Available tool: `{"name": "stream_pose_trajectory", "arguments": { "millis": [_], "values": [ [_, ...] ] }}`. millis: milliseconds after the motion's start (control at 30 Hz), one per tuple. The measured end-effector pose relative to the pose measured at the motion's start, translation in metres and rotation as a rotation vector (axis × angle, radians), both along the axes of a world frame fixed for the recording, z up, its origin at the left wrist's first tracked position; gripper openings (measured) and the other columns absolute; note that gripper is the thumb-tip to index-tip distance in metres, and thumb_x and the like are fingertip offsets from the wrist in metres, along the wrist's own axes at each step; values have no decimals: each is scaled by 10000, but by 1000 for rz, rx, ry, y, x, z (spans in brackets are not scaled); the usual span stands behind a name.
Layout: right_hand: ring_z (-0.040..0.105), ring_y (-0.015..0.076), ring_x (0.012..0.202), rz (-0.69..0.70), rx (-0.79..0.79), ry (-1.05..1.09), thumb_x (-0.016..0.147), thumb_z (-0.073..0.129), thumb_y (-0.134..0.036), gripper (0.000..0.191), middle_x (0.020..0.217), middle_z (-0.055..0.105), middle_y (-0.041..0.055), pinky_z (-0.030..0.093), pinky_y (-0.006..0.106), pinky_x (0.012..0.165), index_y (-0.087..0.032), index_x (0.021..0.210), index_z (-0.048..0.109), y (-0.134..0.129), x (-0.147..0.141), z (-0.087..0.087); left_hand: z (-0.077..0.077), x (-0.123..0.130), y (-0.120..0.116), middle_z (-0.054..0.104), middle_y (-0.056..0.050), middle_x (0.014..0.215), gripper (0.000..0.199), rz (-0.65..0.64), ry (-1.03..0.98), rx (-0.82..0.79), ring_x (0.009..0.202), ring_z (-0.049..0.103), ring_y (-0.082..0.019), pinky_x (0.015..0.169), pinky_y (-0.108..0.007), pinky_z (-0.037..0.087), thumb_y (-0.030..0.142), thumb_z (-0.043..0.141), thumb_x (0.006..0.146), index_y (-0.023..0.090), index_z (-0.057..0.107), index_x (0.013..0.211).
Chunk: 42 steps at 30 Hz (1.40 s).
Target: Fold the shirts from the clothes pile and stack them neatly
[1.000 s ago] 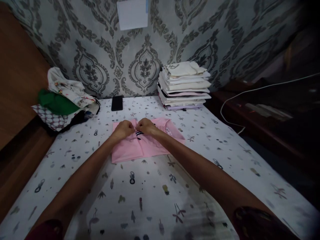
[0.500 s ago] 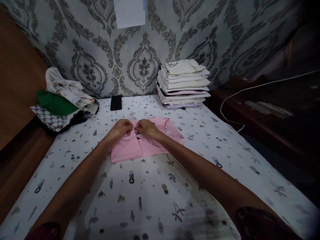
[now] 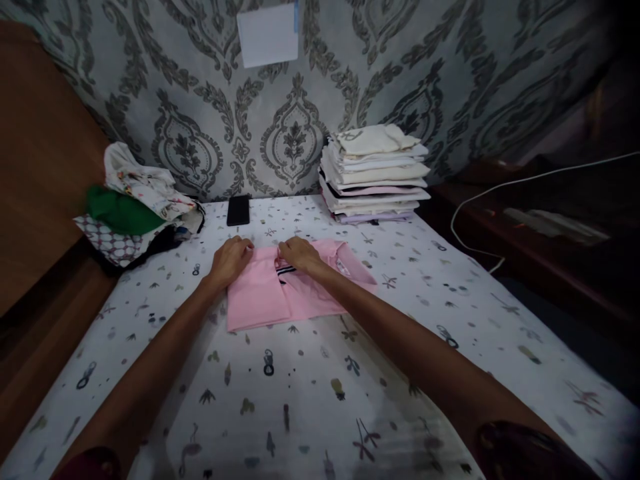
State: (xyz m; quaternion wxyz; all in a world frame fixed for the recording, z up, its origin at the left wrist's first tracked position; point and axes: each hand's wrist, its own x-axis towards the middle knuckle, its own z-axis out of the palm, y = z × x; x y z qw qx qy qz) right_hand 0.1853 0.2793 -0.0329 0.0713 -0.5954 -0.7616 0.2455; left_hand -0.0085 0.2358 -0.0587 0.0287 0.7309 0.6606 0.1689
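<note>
A pink shirt (image 3: 260, 293) lies partly folded on the bed, its left part turned over into a flat panel. Dark stripes show at the panel's inner edge, and a pale label sits inside the opening on the right. My left hand (image 3: 231, 261) is closed at the panel's far left corner, fingers curled over the cloth. With bent fingers, my right hand (image 3: 299, 256) pinches the far edge of the fold near the stripes. Both fingertips are partly hidden by the hands themselves.
A stack of folded clothes (image 3: 375, 175) stands at the back right, against the patterned wall. A black phone (image 3: 238, 211) lies at the back. Rumpled clothes (image 3: 135, 207) are heaped by the wooden panel (image 3: 45, 167) on the left. A white cable (image 3: 455, 213) hangs at the right.
My left hand has moved left along the shirt's far edge, away from my right hand. The left panel now lies flatter. The whole view has shifted slightly.
</note>
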Motion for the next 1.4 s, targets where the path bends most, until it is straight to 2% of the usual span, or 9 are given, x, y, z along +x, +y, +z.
{"name": "stream_pose_trajectory", "arguments": {
  "millis": [133,300,500,733,933,1067,1200,1300,1400],
  "values": [
    [666,232,933,37,16,21,1015,359,-409,477,1001,754,118,374,272,666,-166,909,756,-1,3,-3,1,10,8,638,-76,995,239,-95,-43,21,1054,567,-263,918,-380,468,257,494,927,218,691,1057],
    [612,178,820,139,127,101,982,434,-280,333,915,734,70,329,266,648,-172,846,718,-16,12,-5,0,27,23,647,-81,980,201,-210,-43,-21,1024,565,-262,911,-375,460,211,503,903,205,696,956],
    [546,171,756,353,298,145,961,463,-185,303,810,663,54,317,282,674,-155,747,676,-39,28,-15,-3,27,37,684,-45,872,130,-114,-195,-35,857,602,-207,804,-309,457,141,543,830,196,655,794],
    [534,175,798,399,345,161,992,470,-220,324,809,625,56,342,283,737,-146,766,689,-43,35,-23,-9,31,43,663,-59,826,120,-9,-200,-17,809,590,-213,758,-315,446,158,535,831,192,635,774],
    [558,169,732,201,241,230,943,581,-358,340,728,632,32,306,279,624,-170,676,675,-44,23,-17,-1,31,22,644,-86,963,149,-14,-182,111,944,583,-239,868,-358,455,165,470,889,195,611,926],
    [600,172,803,156,204,280,826,667,-215,103,825,686,34,356,258,666,-178,739,706,-41,9,-16,2,23,-1,644,-63,939,171,-42,-226,121,898,593,-218,843,-346,468,164,441,895,204,596,958],
    [606,158,757,99,132,371,843,595,-199,156,757,678,17,366,245,651,-173,712,676,-36,3,-16,-1,18,-19,664,-81,985,171,-81,-178,63,959,603,-238,894,-368,474,198,456,910,202,613,977],
    [593,169,742,55,143,268,834,579,-189,167,738,676,21,341,260,617,-186,678,639,-34,7,-18,-3,18,-29,683,-106,1104,236,-95,-184,43,1059,607,-254,977,-398,467,250,435,953,191,631,1071],
    [599,199,822,48,215,192,837,568,-174,103,858,701,44,366,274,652,-196,821,667,-36,12,-23,-7,23,-43,637,-130,1335,365,-115,-190,20,1245,565,-265,1096,-435,411,296,380,997,177,592,1269]
  ]
}}
